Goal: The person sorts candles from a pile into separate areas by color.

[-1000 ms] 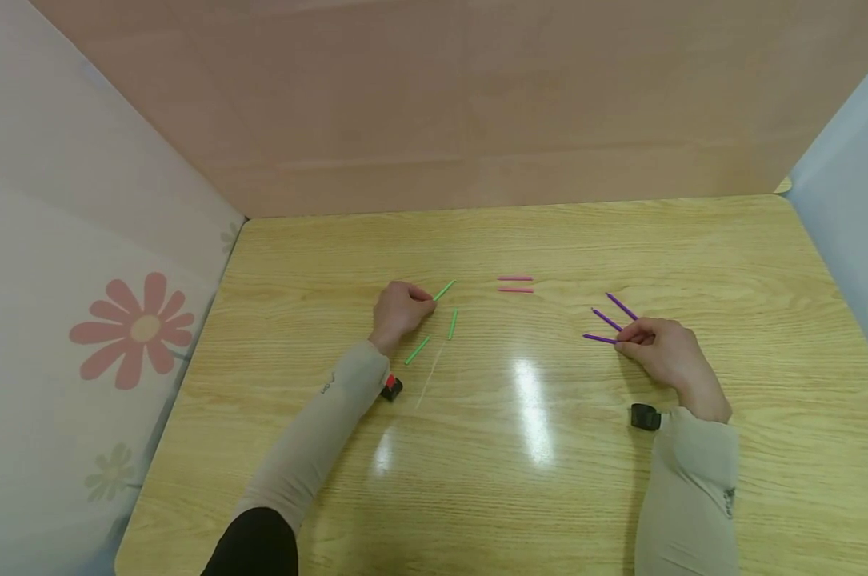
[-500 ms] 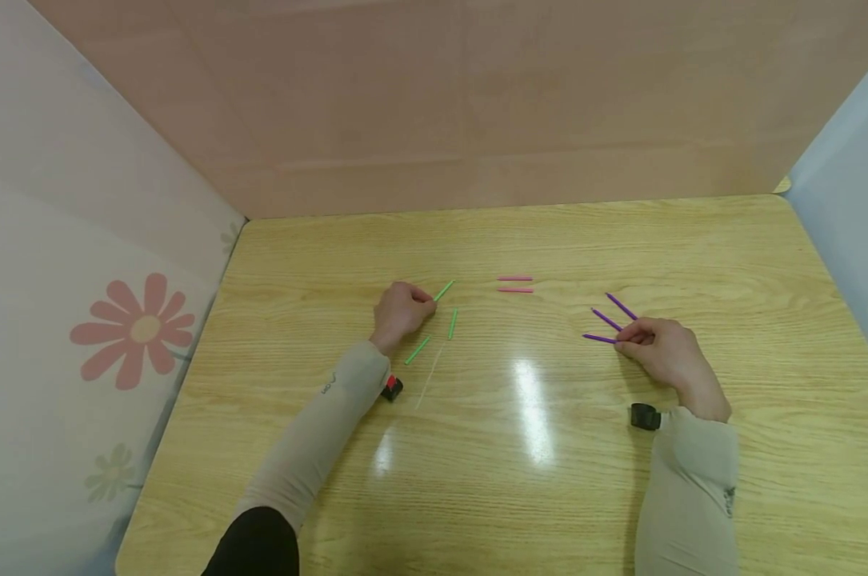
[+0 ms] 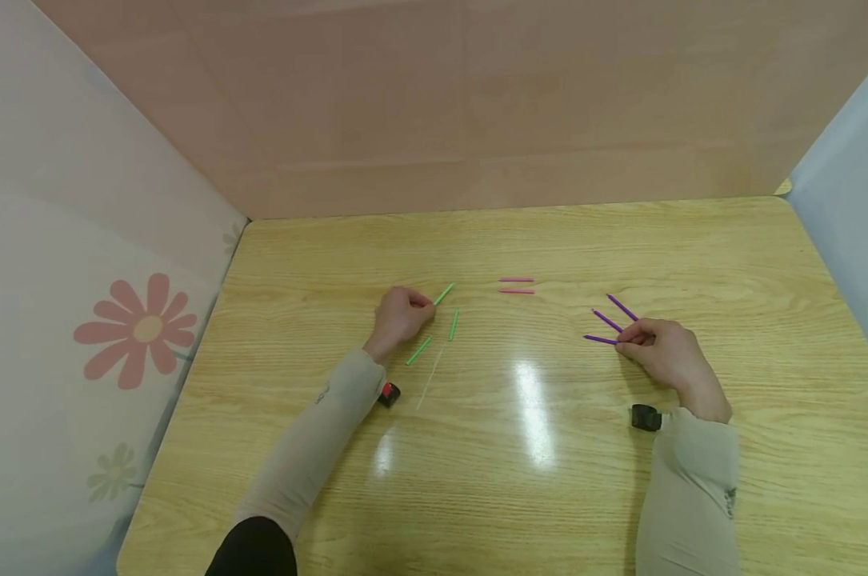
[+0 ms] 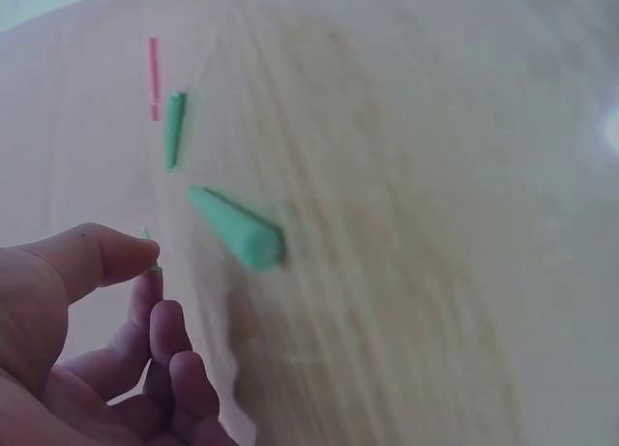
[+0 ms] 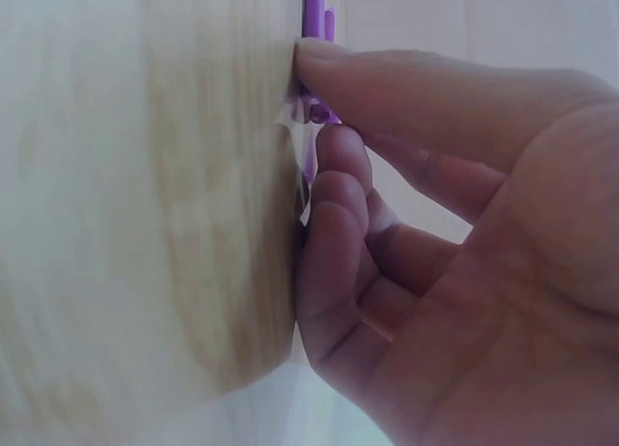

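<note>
In the head view my left hand (image 3: 402, 314) pinches the near end of a slim green candle-like stick (image 3: 444, 294) between thumb and forefinger. Two more green sticks (image 3: 454, 325) lie beside that hand, one upright in view and one slanted closer to the wrist. On the right, my right hand (image 3: 666, 352) has thumb and fingertips on the end of the lowest purple stick (image 3: 601, 339). Two other purple sticks (image 3: 622, 306) fan out above it, their lower ends right at the fingers. The right wrist view shows the thumb (image 5: 334, 64) over a purple stick (image 5: 313, 11).
Two pink sticks (image 3: 516, 291) lie parallel between the hands, farther back on the wooden table (image 3: 477, 496). A brownish-pink panel (image 3: 462, 112) stands along the back edge. At the left is a pale wall with flower prints (image 3: 146, 329).
The head view has shifted very slightly. Both hands keep their places and the sticks lie as before.
</note>
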`<state>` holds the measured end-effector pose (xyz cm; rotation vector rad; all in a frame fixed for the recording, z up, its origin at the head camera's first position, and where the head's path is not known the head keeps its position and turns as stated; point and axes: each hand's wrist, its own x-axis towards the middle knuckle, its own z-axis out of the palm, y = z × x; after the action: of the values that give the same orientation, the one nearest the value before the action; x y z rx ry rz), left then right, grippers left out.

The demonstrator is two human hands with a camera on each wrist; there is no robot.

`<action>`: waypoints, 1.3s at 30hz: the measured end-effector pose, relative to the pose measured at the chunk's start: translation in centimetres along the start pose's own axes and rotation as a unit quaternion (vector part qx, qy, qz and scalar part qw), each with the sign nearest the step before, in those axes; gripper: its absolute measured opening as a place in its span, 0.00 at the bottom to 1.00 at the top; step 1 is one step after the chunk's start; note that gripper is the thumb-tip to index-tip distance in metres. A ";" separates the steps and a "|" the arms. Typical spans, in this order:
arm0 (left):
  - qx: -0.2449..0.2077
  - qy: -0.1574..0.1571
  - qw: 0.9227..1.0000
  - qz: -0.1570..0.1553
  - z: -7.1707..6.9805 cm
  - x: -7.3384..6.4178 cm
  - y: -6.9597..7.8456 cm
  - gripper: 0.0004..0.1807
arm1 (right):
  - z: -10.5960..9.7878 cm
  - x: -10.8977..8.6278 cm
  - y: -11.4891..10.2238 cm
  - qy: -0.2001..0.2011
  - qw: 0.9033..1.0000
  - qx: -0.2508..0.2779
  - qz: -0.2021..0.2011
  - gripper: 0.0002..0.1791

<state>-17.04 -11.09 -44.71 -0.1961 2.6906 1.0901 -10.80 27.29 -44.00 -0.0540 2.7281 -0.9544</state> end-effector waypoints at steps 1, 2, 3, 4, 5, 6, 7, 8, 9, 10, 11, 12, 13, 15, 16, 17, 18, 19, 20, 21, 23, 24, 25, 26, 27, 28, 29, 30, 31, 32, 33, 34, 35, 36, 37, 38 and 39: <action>-0.010 -0.001 1.000 0.002 -0.1 -0.1 -0.1 0.09 | 0.0 0.0 0.0 0.000 1.000 0.000 0.000 0.11; -0.018 -0.001 1.000 0.004 -0.2 -0.3 -0.1 0.09 | 0.0 0.0 0.0 0.001 1.000 0.000 0.000 0.11; -0.023 -0.001 1.000 0.006 -0.3 -0.5 -0.1 0.09 | 0.0 0.0 0.0 0.001 1.000 0.000 0.000 0.11; -0.028 0.000 1.000 0.008 -0.4 -0.7 -0.1 0.09 | 0.0 0.0 0.0 0.001 1.000 -0.001 -0.001 0.11; -0.031 0.002 0.999 0.012 -0.5 -0.9 -0.2 0.09 | 0.0 0.0 0.0 0.001 1.000 -0.001 -0.001 0.11; -0.034 0.004 0.999 0.016 -0.6 -1.2 -0.2 0.09 | 0.0 0.0 0.0 0.002 1.000 -0.001 -0.002 0.11; -0.035 0.007 0.999 0.021 -0.8 -1.4 -0.3 0.09 | 0.0 0.0 0.0 0.002 1.000 -0.001 -0.003 0.11; -0.036 0.008 0.999 0.026 -0.9 -1.7 -0.3 0.09 | 0.0 0.0 0.0 0.003 1.000 -0.002 -0.004 0.11; -0.039 0.009 0.999 0.031 -1.0 -2.0 -0.3 0.09 | 0.0 0.0 0.0 0.003 1.000 -0.002 -0.005 0.11; -0.040 0.010 0.998 0.036 -1.1 -2.3 -0.3 0.09 | 0.0 0.0 0.0 0.003 1.000 -0.002 -0.005 0.11; -0.041 0.012 0.998 0.042 -1.2 -2.6 -0.4 0.09 | 0.0 0.0 0.0 0.003 1.000 -0.003 -0.006 0.11; -0.043 0.013 0.998 0.046 -1.3 -2.9 -0.4 0.09 | 0.0 0.0 0.0 0.003 1.000 -0.003 -0.006 0.11; -0.042 0.015 0.998 0.053 -1.4 -3.2 -0.5 0.09 | 0.0 0.0 0.0 0.003 1.000 -0.004 -0.007 0.11; -0.042 0.020 0.997 0.062 -1.5 -4.0 -0.6 0.09 | 0.0 0.0 0.0 0.002 1.000 -0.005 -0.007 0.11; -0.039 0.025 0.997 0.068 -1.5 -4.3 -0.7 0.08 | 0.0 0.0 0.0 0.002 1.000 -0.006 -0.007 0.12; -0.036 0.029 0.996 0.074 -1.5 -4.7 -0.8 0.08 | 0.0 0.0 0.0 0.002 1.000 -0.006 -0.007 0.12; -0.035 0.032 0.995 0.083 -1.5 -5.0 -0.9 0.08 | 0.0 0.0 0.0 0.002 1.000 -0.006 -0.007 0.12; -0.033 0.035 0.995 0.091 -1.5 -5.4 -0.9 0.07 | 0.0 0.0 0.0 0.001 1.000 -0.006 -0.007 0.12; -0.031 0.036 0.994 0.096 -1.4 -5.7 -1.0 0.07 | 0.0 0.0 0.0 0.001 1.000 -0.006 -0.008 0.12; -0.030 0.038 0.994 0.100 -1.3 -6.1 -1.1 0.07 | 0.0 0.0 0.0 0.001 1.000 -0.006 -0.008 0.12; -0.026 0.040 0.993 0.108 -1.1 -6.7 -1.3 0.06 | 0.0 0.0 0.0 0.002 1.000 -0.006 -0.008 0.12; -0.026 0.041 0.993 0.107 -1.0 -7.0 -1.4 0.06 | 0.0 0.0 0.0 0.002 1.000 -0.006 -0.008 0.12; -0.025 0.041 0.993 0.105 -0.9 -7.3 -1.5 0.06 | 0.0 0.0 0.0 0.002 1.000 -0.006 -0.009 0.12; -0.024 0.042 0.993 0.105 -0.8 -7.6 -1.6 0.05 | 0.0 0.0 0.0 0.002 1.000 -0.006 -0.009 0.12; -0.025 0.042 0.993 0.104 -0.6 -7.9 -1.7 0.05 | 0.0 0.0 0.0 0.002 1.000 -0.006 -0.009 0.12; -0.023 0.043 0.993 0.106 -0.5 -8.1 -1.8 0.05 | 0.0 0.0 0.1 0.003 1.000 -0.006 -0.009 0.13; -0.024 0.043 0.993 0.106 -0.4 -8.4 -1.9 0.05 | 0.0 0.1 0.1 0.003 1.000 -0.006 -0.009 0.13; -0.025 0.043 0.993 0.109 -0.3 -8.6 -2.0 0.05 | 0.0 0.1 0.1 0.003 1.000 -0.006 -0.009 0.13; -0.024 0.041 0.993 0.111 -0.1 -8.8 -2.1 0.05 | 0.0 0.1 0.1 0.003 1.000 -0.006 -0.009 0.13; -0.024 0.039 0.993 0.113 0.0 -8.9 -2.3 0.04 | 0.0 0.1 0.1 0.003 1.000 -0.006 -0.010 0.13; -0.027 0.035 0.993 0.112 0.1 -9.1 -2.4 0.05 | 0.0 0.1 0.1 0.004 1.000 -0.007 -0.011 0.13; -0.026 0.030 0.993 0.111 0.3 -9.3 -2.5 0.04 | 0.0 0.1 0.1 0.004 1.000 -0.006 -0.011 0.13; -0.025 0.026 0.994 0.107 0.4 -9.4 -2.7 0.04 | 0.0 0.1 0.1 0.004 1.000 -0.006 -0.011 0.13; -0.024 0.022 0.994 0.104 0.5 -9.5 -2.8 0.04 | 0.0 0.1 0.1 0.003 1.000 -0.006 -0.011 0.13; -0.023 0.018 0.995 0.099 0.6 -9.6 -2.8 0.04 | 0.0 0.0 0.1 0.003 1.000 -0.005 -0.010 0.13; -0.021 0.015 0.995 0.096 0.7 -9.7 -2.8 0.03 | 0.0 0.0 0.1 0.002 1.000 -0.005 -0.010 0.13; -0.020 0.013 0.996 0.091 0.8 -9.7 -2.8 0.03 | 0.0 0.0 0.1 0.002 1.000 -0.004 -0.010 0.13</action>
<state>-6.94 -12.23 -44.59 0.0297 2.7546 1.1997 -10.80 27.35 -44.04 -0.0803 2.7395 -0.9486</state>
